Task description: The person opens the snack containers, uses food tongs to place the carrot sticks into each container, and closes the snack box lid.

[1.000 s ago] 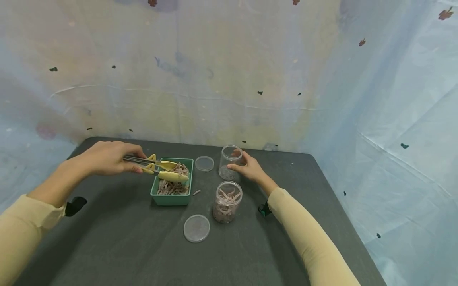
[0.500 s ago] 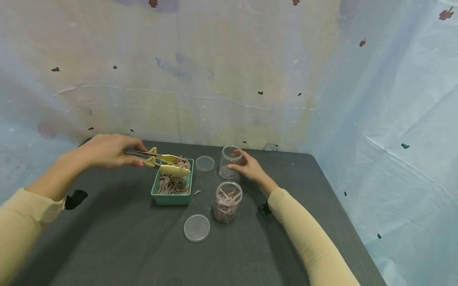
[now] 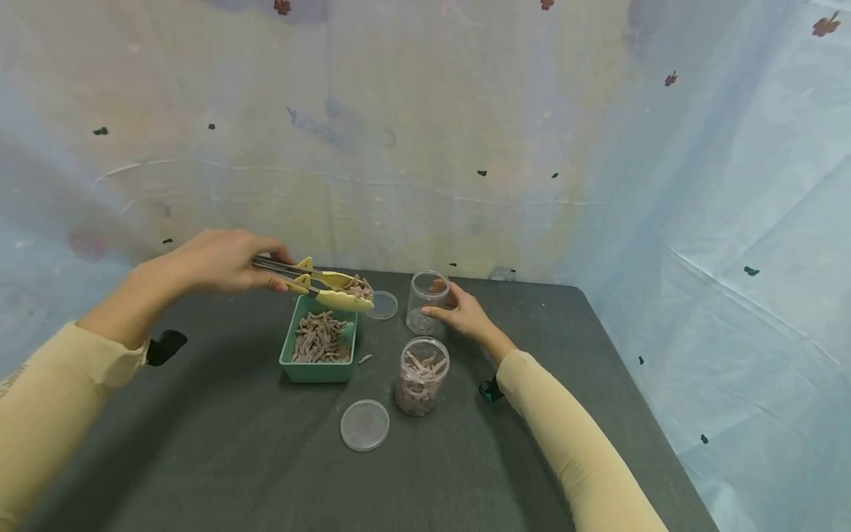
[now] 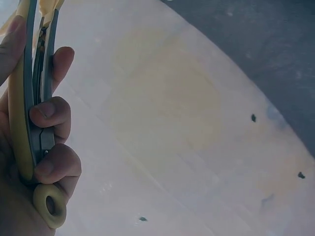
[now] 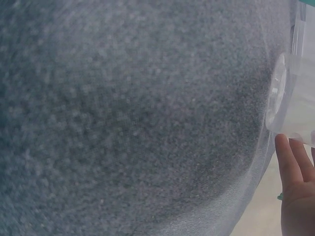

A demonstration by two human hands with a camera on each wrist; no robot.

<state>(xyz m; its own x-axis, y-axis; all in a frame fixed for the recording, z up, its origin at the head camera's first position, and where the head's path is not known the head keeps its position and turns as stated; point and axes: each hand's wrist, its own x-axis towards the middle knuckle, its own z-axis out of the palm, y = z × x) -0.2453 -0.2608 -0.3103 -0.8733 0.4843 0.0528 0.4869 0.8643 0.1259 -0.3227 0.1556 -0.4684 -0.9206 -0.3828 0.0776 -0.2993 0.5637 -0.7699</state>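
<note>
My left hand grips metal tongs with yellow heads, and its fingers wrap the yellow-edged handle in the left wrist view. Between the heads sits a clump of greyish-brown strips, raised above the back right of a green container. More strips lie in that container. With thumb and fingers, my right hand holds an upright clear jar that has no strips in it. The right wrist view catches the jar only at its edge.
A second clear jar, filled with strips, stands in front of the held one. One round lid lies near the front, another lid behind. A loose strip is on the dark table. A pale sheet hangs behind.
My left hand has lifted the tongs and the clump up and to the right, out of the green container. The right hand and its jar stay in place.
</note>
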